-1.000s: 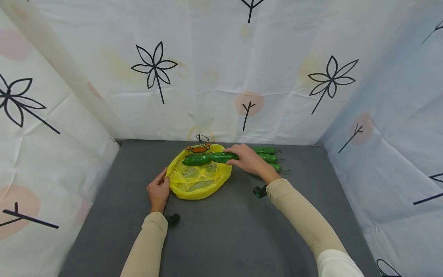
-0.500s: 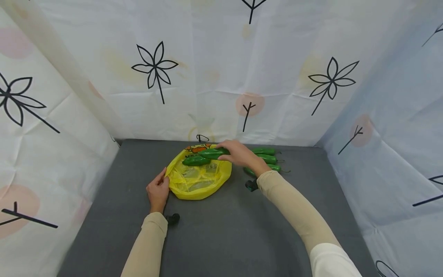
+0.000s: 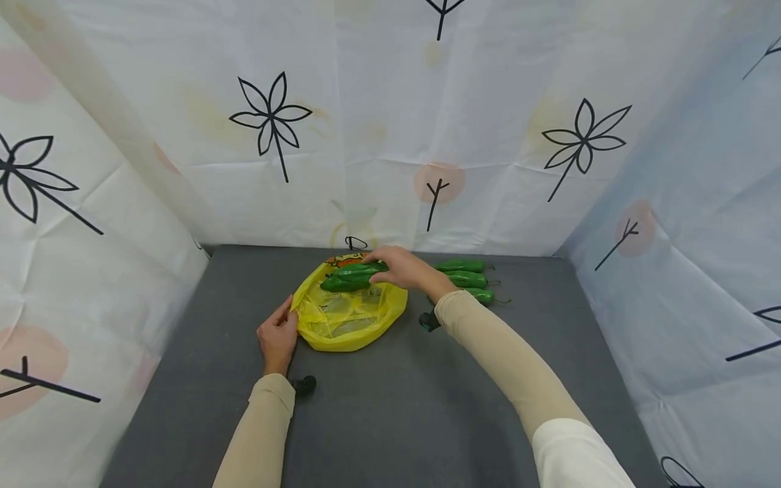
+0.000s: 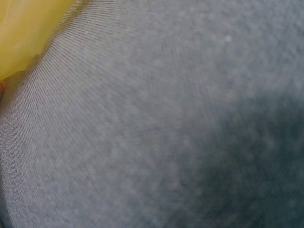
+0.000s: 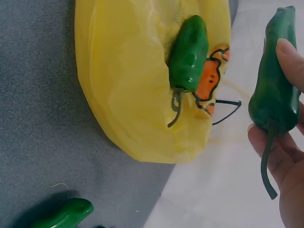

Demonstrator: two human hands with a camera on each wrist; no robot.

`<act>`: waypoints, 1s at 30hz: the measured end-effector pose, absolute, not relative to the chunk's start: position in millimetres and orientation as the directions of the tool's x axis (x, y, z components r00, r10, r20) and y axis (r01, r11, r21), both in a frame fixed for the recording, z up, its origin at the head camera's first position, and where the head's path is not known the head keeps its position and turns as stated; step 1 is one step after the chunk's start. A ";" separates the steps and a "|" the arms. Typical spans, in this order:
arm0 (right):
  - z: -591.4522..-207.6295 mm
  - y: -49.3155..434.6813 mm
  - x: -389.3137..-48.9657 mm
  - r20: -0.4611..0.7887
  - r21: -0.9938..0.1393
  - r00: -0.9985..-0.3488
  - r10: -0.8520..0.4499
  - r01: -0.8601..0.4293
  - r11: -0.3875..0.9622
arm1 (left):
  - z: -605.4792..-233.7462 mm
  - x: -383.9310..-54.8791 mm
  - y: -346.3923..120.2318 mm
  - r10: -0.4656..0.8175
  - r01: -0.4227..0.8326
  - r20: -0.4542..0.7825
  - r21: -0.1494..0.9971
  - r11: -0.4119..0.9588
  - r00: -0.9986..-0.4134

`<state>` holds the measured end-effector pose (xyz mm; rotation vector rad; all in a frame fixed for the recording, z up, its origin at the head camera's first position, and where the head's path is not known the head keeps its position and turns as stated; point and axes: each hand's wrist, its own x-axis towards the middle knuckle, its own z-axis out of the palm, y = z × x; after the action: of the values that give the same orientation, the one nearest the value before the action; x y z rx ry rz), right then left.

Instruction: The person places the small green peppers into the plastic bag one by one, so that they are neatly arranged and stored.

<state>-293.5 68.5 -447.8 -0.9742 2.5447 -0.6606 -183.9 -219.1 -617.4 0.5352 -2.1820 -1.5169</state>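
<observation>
Glossy green elongated pepper (image 5: 266,95) is extending leftward over the round-mouthed yellow plastic bag (image 3: 348,339), the right hand (image 3: 399,268) pinching it between thumb and fingers. The left hand (image 3: 278,337) is gripping the bag's left rim.

1. Pinches the left edge of a yellow bag (image 3: 354,337) with the left hand (image 3: 278,340).
2. Holds a green pepper (image 3: 368,268) over the bag in the right hand (image 3: 403,268), close beside a second pepper (image 3: 343,283) inside.
3. Has three more peppers (image 3: 466,278) in a row on the grey table (image 3: 390,420), right of the bag.
4. Wears beige sleeves (image 3: 259,427); faces white printed fabric (image 3: 378,102).
</observation>
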 end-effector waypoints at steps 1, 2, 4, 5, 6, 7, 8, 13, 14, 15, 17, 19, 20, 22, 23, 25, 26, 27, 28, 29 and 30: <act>-449.5 66.8 -294.8 -0.150 -0.521 -0.706 -0.693 -0.539 0.662 | -617.5 -183.9 -219.2 -0.536 -0.069 0.123 0.943 0.325 -0.835; -451.0 65.2 -295.7 -0.158 -0.516 -0.704 -0.693 -0.539 0.665 | -617.7 -184.0 -219.1 -0.534 -0.069 0.121 0.944 0.321 -0.837; -453.9 62.1 -297.1 -0.167 -0.507 -0.701 -0.693 -0.542 0.670 | -618.2 -184.0 -219.4 -0.532 -0.065 0.121 0.947 0.316 -0.838; -455.1 60.5 -297.6 -0.169 -0.507 -0.700 -0.693 -0.541 0.671 | -618.5 -184.1 -219.6 -0.533 -0.060 0.122 0.949 0.311 -0.838; -456.1 59.0 -298.0 -0.169 -0.510 -0.701 -0.693 -0.540 0.670 | -618.8 -184.1 -219.8 -0.534 -0.056 0.125 0.950 0.309 -0.836; -456.7 57.5 -298.3 -0.168 -0.515 -0.701 -0.693 -0.536 0.668 | -619.2 -184.1 -220.1 -0.535 -0.053 0.127 0.950 0.307 -0.835; -457.3 56.1 -298.6 -0.167 -0.526 -0.704 -0.690 -0.529 0.666 | -619.6 -184.2 -220.4 -0.536 -0.050 0.128 0.951 0.306 -0.834; -461.2 51.3 -301.2 -0.173 -0.546 -0.718 -0.675 -0.500 0.672 | -619.7 -184.2 -220.0 -0.537 -0.046 0.139 0.947 0.317 -0.832; -462.3 50.5 -302.0 -0.177 -0.543 -0.720 -0.671 -0.497 0.677 | -619.5 -184.3 -219.8 -0.536 -0.046 0.140 0.947 0.318 -0.833; -463.4 49.6 -302.8 -0.184 -0.542 -0.723 -0.666 -0.491 0.683 | -619.1 -184.3 -219.6 -0.533 -0.044 0.140 0.947 0.318 -0.834; -465.4 47.8 -304.5 -0.197 -0.544 -0.730 -0.655 -0.474 0.692 | -618.9 -184.8 -219.1 -0.527 -0.041 0.137 0.949 0.313 -0.838; -467.3 44.7 -306.0 -0.209 -0.543 -0.732 -0.649 -0.465 0.700 | -618.7 -185.3 -218.9 -0.523 -0.038 0.138 0.949 0.312 -0.841; -467.8 42.7 -306.5 -0.216 -0.549 -0.732 -0.647 -0.457 0.700 | -619.0 -185.6 -218.8 -0.522 -0.038 0.140 0.948 0.316 -0.841; -468.6 37.7 -307.3 -0.228 -0.560 -0.729 -0.645 -0.444 0.700 | -618.7 -185.8 -218.5 -0.524 -0.038 0.141 0.948 0.316 -0.840; -468.9 35.1 -307.4 -0.232 -0.568 -0.728 -0.645 -0.438 0.697 | -618.5 -185.8 -218.2 -0.526 -0.038 0.142 0.948 0.317 -0.839; -469.3 28.9 -307.5 -0.238 -0.574 -0.729 -0.642 -0.427 0.698 | -617.2 -185.4 -218.4 -0.531 -0.046 0.139 0.946 0.321 -0.836; -469.8 25.6 -307.6 -0.239 -0.579 -0.732 -0.639 -0.421 0.698 | -616.7 -185.2 -218.8 -0.533 -0.051 0.138 0.945 0.324 -0.835; -470.3 22.6 -307.7 -0.236 -0.573 -0.734 -0.637 -0.424 0.701 | -615.7 -184.7 -219.0 -0.534 -0.057 0.132 0.945 0.323 -0.835; -470.9 20.1 -307.7 -0.232 -0.573 -0.736 -0.637 -0.425 0.700 | -615.4 -184.5 -219.3 -0.533 -0.063 0.127 0.944 0.324 -0.836; -472.0 17.8 -307.9 -0.228 -0.570 -0.737 -0.636 -0.428 0.701 | -615.6 -184.3 -219.6 -0.532 -0.070 0.124 0.942 0.328 -0.838; -473.1 15.7 -308.1 -0.225 -0.565 -0.739 -0.635 -0.432 0.703 | -615.8 -184.2 -219.9 -0.532 -0.074 0.121 0.941 0.330 -0.838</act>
<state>-308.1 15.7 -473.1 -0.8270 2.5053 -0.6853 -184.2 -219.9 -615.8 0.5345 -2.1918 -1.5181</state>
